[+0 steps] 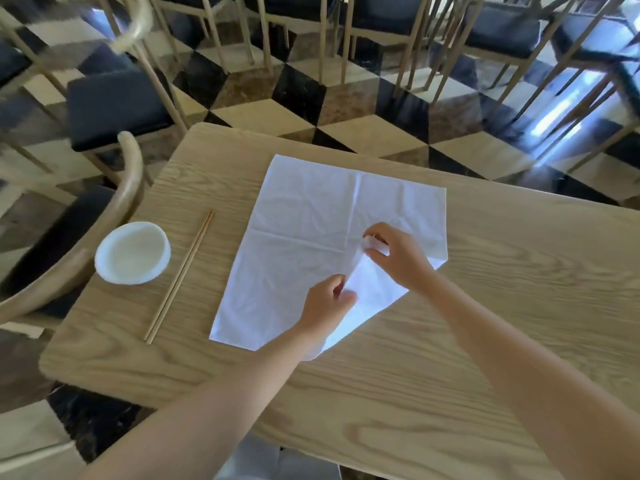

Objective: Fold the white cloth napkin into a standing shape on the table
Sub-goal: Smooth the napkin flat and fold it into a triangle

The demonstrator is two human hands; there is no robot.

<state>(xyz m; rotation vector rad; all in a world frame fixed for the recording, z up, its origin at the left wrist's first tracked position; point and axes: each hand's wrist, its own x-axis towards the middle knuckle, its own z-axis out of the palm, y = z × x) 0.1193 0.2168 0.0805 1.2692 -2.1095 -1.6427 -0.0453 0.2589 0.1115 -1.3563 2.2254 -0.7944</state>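
A white cloth napkin [311, 223] lies mostly flat on the wooden table [485, 306], with crease lines crossing near its middle. Its near right corner is folded over toward the centre. My right hand [398, 258] pinches the tip of that folded corner near the napkin's middle. My left hand [327, 301] pinches the left edge of the same folded flap, lower down, with its wrist resting over the napkin's near edge.
A white bowl [133, 252] sits at the table's left, with a pair of wooden chopsticks [180, 277] lying between it and the napkin. Wooden chairs [114, 105] with dark seats stand to the left and beyond the table on a checkered floor.
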